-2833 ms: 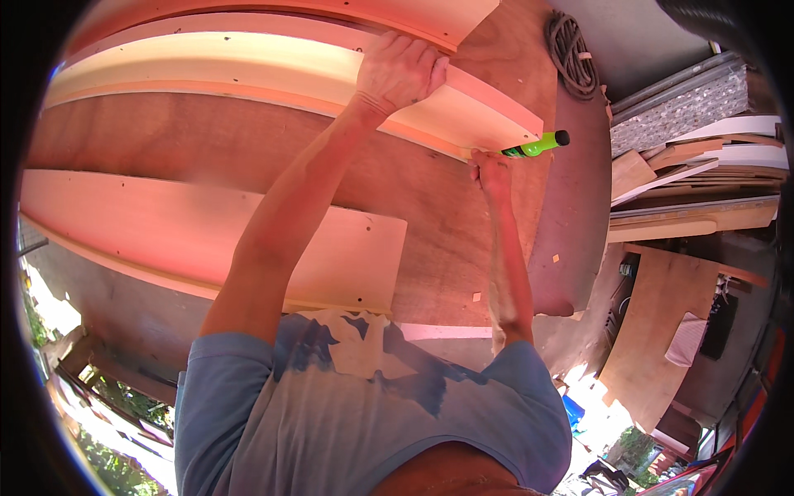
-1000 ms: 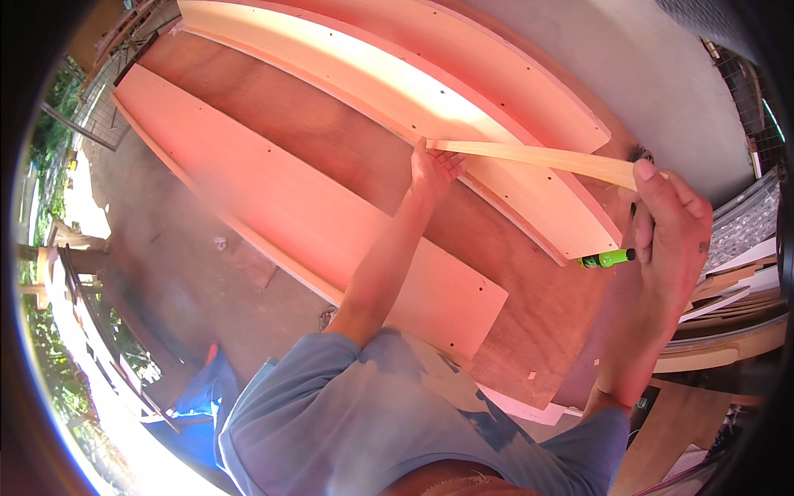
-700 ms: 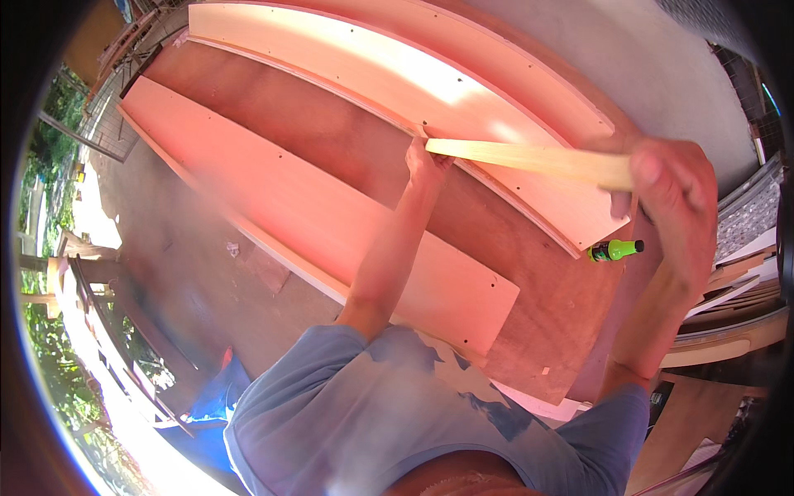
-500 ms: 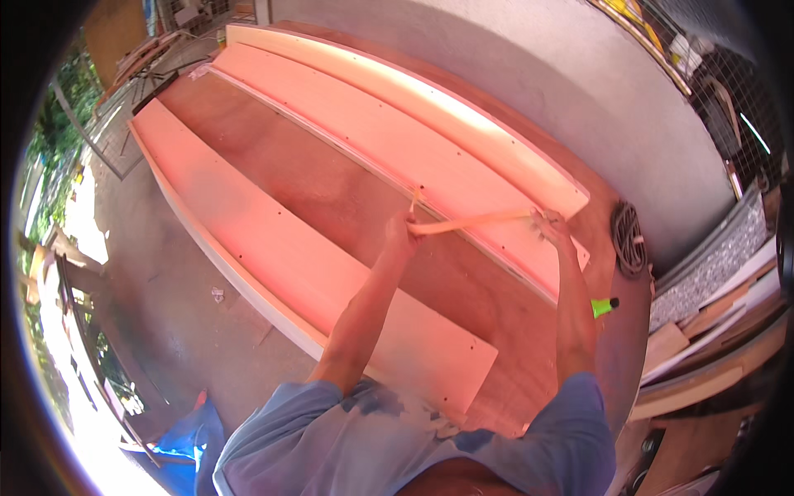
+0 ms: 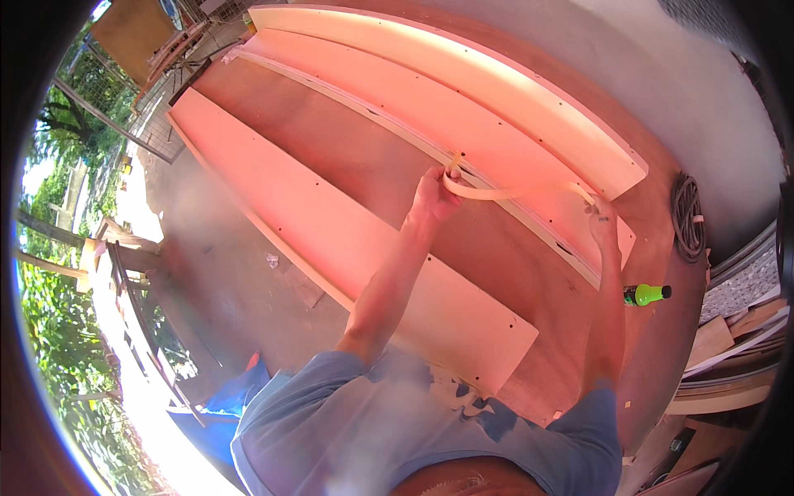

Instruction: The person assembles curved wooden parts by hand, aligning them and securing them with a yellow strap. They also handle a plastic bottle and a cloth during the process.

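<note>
A thin pale strip (image 5: 504,193), like edge banding, sags in a curve between my two hands. My left hand (image 5: 436,195) is closed on one end, and a short piece of it sticks up past the fingers. The other end is pinched in my right hand (image 5: 604,217), whose fingers are partly hidden. Below the strip lies a long pale panel (image 5: 397,107) with small dark holes along it. Nearer to me is a second long panel (image 5: 331,223), also with holes. Both rest on a reddish-brown work table (image 5: 331,165).
A bottle with a bright green cap (image 5: 648,294) lies by my right forearm. Behind it sits a coiled dark cable (image 5: 688,217). Another long panel (image 5: 513,78) runs along the far side, near a grey wall (image 5: 703,91). Stacked boards (image 5: 736,347) stand at right, blue sheeting (image 5: 236,393) at lower left.
The strip has gone from nearly straight to sagging in a curve. My view has shifted, so the panels and hands appear farther right. Both hands keep hold of the strip.
</note>
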`<move>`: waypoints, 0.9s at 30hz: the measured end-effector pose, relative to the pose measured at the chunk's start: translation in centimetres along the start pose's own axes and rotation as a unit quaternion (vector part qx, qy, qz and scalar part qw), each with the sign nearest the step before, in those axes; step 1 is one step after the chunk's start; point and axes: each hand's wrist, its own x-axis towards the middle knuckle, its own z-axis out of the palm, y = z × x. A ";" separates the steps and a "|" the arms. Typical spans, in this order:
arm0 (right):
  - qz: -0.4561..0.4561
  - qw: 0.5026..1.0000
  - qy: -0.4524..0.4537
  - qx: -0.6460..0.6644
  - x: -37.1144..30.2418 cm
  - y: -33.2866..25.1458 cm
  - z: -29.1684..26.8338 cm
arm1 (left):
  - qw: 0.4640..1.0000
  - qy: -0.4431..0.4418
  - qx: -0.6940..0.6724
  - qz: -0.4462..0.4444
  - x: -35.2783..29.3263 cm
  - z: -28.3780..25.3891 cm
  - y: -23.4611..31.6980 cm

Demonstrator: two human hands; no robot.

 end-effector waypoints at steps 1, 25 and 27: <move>0.011 0.999 0.031 -0.004 -0.8 1.3 -1.6 | 1.000 -0.011 0.029 -0.003 -0.4 0.0 -0.1; 0.190 0.864 0.464 -0.046 -21.4 5.9 -25.1 | 0.842 -0.062 0.536 0.031 3.7 4.8 4.4; 0.082 0.916 0.392 -0.008 -20.8 4.0 -24.1 | 0.787 -0.066 0.614 -0.001 2.3 5.7 4.6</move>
